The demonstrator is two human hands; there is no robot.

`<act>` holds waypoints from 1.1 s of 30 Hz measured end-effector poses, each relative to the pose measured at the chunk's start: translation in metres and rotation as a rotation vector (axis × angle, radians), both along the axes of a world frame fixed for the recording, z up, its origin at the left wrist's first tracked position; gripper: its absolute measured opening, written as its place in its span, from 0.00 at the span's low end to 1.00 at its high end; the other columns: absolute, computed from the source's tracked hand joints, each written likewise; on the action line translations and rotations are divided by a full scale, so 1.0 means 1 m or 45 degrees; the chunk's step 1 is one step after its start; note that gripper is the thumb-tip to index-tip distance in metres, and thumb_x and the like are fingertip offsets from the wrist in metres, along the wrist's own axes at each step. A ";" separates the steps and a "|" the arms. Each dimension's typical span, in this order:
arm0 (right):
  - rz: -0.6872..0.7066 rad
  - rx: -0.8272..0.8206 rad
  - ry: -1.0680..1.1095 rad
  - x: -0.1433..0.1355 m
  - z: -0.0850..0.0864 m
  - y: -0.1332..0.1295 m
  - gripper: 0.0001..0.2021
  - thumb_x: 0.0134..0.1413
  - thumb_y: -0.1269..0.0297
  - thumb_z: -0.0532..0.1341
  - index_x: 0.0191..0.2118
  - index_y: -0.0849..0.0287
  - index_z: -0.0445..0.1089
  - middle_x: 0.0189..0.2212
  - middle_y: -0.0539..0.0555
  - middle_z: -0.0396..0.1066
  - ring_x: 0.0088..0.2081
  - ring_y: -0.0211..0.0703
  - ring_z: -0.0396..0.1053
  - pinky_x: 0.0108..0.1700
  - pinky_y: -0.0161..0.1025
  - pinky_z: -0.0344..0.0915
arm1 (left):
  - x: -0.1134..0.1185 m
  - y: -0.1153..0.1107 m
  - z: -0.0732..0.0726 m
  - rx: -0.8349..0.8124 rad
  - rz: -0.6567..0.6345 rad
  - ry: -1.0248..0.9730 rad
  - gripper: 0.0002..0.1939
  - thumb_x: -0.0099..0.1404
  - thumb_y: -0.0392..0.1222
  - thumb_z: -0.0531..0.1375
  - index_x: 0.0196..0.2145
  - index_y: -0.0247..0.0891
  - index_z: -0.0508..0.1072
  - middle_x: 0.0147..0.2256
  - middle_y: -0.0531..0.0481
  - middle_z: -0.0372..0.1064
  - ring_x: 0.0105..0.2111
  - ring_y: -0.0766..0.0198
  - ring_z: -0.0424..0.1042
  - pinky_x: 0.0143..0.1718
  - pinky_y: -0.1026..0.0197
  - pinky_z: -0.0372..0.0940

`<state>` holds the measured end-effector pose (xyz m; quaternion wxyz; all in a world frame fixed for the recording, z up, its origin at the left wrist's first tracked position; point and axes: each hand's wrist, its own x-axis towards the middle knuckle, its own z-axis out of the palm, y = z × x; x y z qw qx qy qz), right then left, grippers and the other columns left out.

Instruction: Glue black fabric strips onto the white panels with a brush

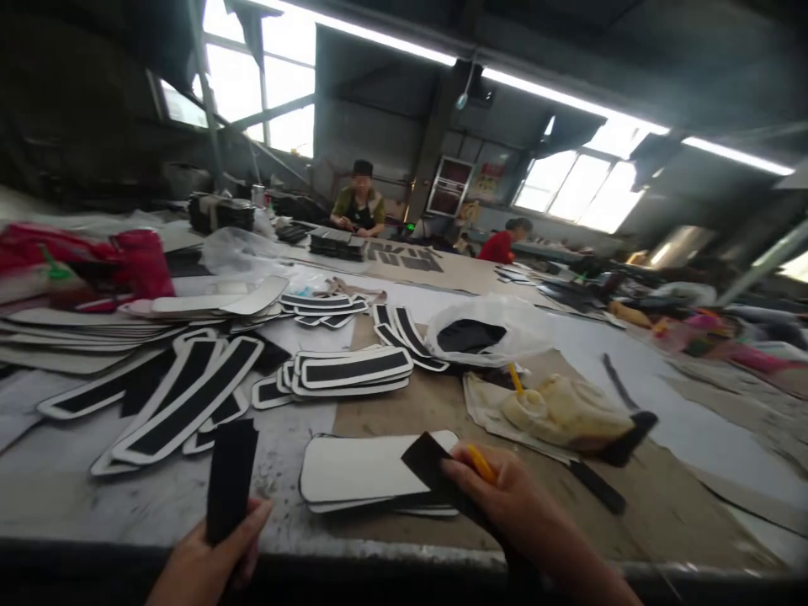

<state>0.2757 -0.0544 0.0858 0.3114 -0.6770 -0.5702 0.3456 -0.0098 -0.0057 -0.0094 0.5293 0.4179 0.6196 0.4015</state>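
Observation:
My left hand [215,551] is closed around black strips [232,471], which stand upright above the table's front edge. My right hand [511,492] pinches one black strip [427,461] by its middle. A yellow stick-like handle [481,463] also shows between that hand's fingers; the rest of it is hidden. The strip's far end overlaps the right side of a small stack of white rounded panels [357,471]. Behind the stack lie white panels with black strips on them [357,368], and more such panels [189,404] are heaped to the left.
A clear plastic bag [523,328] with black material stands at the centre back. Right of it is a yellowish cloth-wrapped bundle [568,408], near a black flat piece [598,486]. Plain panels [69,337] are piled at far left. Two people [359,206] sit across the table.

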 end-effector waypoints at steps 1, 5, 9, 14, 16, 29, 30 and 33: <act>0.102 -0.045 -0.069 -0.005 -0.001 0.007 0.14 0.53 0.57 0.54 0.22 0.60 0.59 0.19 0.45 0.52 0.22 0.32 0.50 0.24 0.30 0.49 | 0.001 0.003 0.000 -0.042 0.040 -0.089 0.22 0.46 0.55 0.64 0.30 0.35 0.66 0.11 0.60 0.56 0.13 0.70 0.56 0.15 0.67 0.54; 0.428 -0.171 -0.246 -0.035 -0.004 0.045 0.12 0.52 0.61 0.54 0.21 0.60 0.58 0.17 0.44 0.54 0.21 0.32 0.51 0.22 0.31 0.46 | 0.019 0.020 0.004 -0.123 0.056 -0.296 0.21 0.43 0.53 0.65 0.28 0.36 0.64 0.11 0.61 0.55 0.12 0.71 0.55 0.13 0.69 0.49; 0.590 -0.266 -0.338 -0.056 -0.008 0.083 0.09 0.48 0.63 0.56 0.21 0.60 0.61 0.18 0.45 0.57 0.21 0.32 0.54 0.23 0.30 0.48 | 0.027 0.032 0.005 -0.169 -0.047 -0.287 0.20 0.46 0.53 0.63 0.29 0.35 0.64 0.15 0.58 0.59 0.15 0.71 0.58 0.15 0.70 0.49; 0.691 -0.418 -0.388 -0.070 -0.020 0.109 0.09 0.46 0.60 0.58 0.24 0.60 0.67 0.17 0.46 0.59 0.20 0.33 0.56 0.22 0.30 0.49 | 0.026 0.044 0.002 -0.137 -0.189 -0.237 0.20 0.47 0.54 0.62 0.30 0.36 0.65 0.17 0.57 0.60 0.15 0.70 0.57 0.15 0.68 0.49; 0.696 -0.426 -0.426 -0.073 -0.025 0.115 0.08 0.46 0.61 0.58 0.25 0.60 0.69 0.17 0.46 0.60 0.20 0.33 0.55 0.22 0.30 0.49 | 0.026 0.047 0.001 -0.118 -0.244 -0.199 0.20 0.48 0.56 0.60 0.30 0.36 0.65 0.16 0.58 0.59 0.15 0.70 0.56 0.15 0.68 0.50; 0.786 -0.407 -0.650 -0.078 -0.028 0.123 0.12 0.45 0.56 0.59 0.29 0.59 0.72 0.22 0.52 0.69 0.23 0.37 0.62 0.21 0.31 0.49 | 0.030 0.063 -0.011 -0.027 -0.391 0.279 0.13 0.49 0.50 0.60 0.25 0.39 0.64 0.13 0.60 0.55 0.15 0.68 0.56 0.17 0.66 0.52; 0.785 -0.417 -0.668 -0.074 -0.026 0.120 0.13 0.44 0.54 0.60 0.29 0.59 0.72 0.22 0.52 0.69 0.23 0.38 0.62 0.22 0.31 0.49 | 0.030 0.063 -0.011 -0.010 -0.381 0.299 0.12 0.49 0.49 0.60 0.25 0.39 0.64 0.14 0.59 0.57 0.16 0.67 0.57 0.19 0.65 0.53; 0.722 -0.432 -0.721 -0.049 -0.018 0.103 0.15 0.42 0.52 0.61 0.30 0.58 0.72 0.25 0.53 0.70 0.25 0.40 0.64 0.23 0.32 0.50 | 0.028 0.063 -0.012 0.016 -0.357 0.351 0.13 0.48 0.50 0.60 0.24 0.38 0.65 0.16 0.58 0.59 0.17 0.66 0.58 0.20 0.65 0.54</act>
